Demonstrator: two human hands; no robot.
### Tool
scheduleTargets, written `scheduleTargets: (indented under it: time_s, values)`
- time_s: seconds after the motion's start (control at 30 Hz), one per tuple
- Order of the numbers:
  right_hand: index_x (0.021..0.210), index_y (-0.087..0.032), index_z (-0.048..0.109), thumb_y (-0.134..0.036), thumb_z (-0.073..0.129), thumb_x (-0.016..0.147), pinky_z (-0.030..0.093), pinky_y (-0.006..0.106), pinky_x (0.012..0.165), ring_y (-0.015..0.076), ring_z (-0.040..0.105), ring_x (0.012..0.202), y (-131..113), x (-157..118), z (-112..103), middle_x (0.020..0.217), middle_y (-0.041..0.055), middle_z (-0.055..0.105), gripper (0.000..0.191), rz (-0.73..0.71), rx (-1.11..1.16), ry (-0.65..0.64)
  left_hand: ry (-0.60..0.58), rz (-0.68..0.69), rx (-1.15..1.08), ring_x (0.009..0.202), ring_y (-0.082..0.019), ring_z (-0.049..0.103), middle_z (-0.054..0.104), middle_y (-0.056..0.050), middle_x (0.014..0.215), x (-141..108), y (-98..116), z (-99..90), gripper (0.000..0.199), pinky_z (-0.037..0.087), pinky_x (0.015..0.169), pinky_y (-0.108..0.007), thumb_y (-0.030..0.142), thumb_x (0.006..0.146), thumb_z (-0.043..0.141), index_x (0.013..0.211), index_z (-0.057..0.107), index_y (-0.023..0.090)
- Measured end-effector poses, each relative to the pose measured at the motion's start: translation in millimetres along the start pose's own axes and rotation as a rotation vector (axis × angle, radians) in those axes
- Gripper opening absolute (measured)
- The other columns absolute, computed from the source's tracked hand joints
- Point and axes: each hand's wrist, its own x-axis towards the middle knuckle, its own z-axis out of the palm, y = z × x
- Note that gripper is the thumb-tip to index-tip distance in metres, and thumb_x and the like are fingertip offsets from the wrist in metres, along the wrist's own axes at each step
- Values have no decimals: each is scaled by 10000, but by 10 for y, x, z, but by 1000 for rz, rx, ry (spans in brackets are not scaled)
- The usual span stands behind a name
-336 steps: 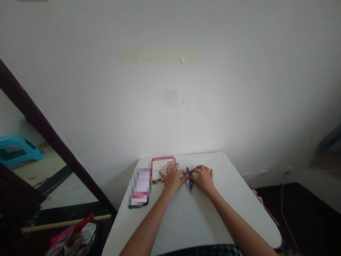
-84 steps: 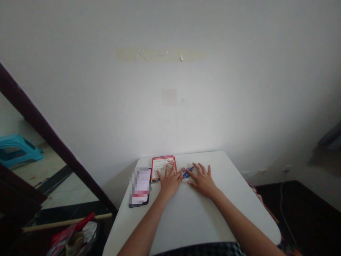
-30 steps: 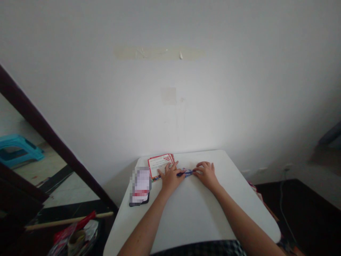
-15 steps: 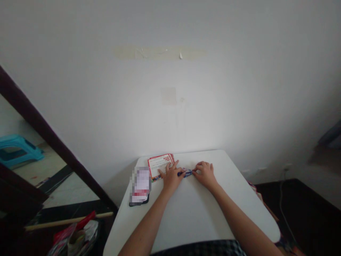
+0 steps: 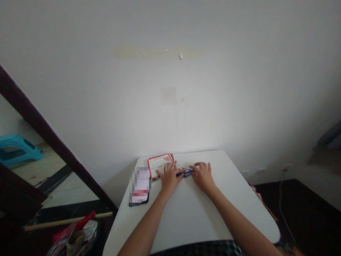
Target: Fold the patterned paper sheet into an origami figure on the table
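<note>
A small dark blue folded piece point(image 5: 188, 172) with light markings lies near the back middle of the white table point(image 5: 191, 209). My left hand point(image 5: 169, 177) has its thumb and a finger on the left end of it, the other fingers spread over the cards. At the right end, my right hand point(image 5: 203, 175) grips the piece between thumb and fingertip. Red-bordered white cards point(image 5: 157, 165) with printed text lie in a stack at the back left, partly under my left fingers.
A phone point(image 5: 140, 185), its screen blurred out, lies at the table's left side. The wall point(image 5: 170, 124) stands right behind the table. On the floor at the left are a wooden stick point(image 5: 53, 224) and a bag of rubbish point(image 5: 80, 238).
My left hand has shifted slightly left, and my right hand has moved a little left along the blue piece. The cards and phone stay in place.
</note>
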Motion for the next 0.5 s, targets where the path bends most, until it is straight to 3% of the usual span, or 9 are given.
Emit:
scheduleTargets:
  time_s: [0.23,0.5]
  values:
    - [1446,-455,312,-506,352,958,28,713,1086,339,238,1409,-117,-75,112,1542,69,309,492,-133,-86,-103,71,-28,30,1403,-387,217,437,63,1497,-7,26,48,225,-3,1005,-825,496,862,573,1017,723,430]
    - [1432,-493,296,-576,276,960,-56,708,1069,348,119,1464,-163,-53,88,1598,65,180,480,-20,-108,-166,73,-53,45,1398,-385,235,446,31,1490,3,57,21,209,20,1016,-815,483,843,609,980,745,401]
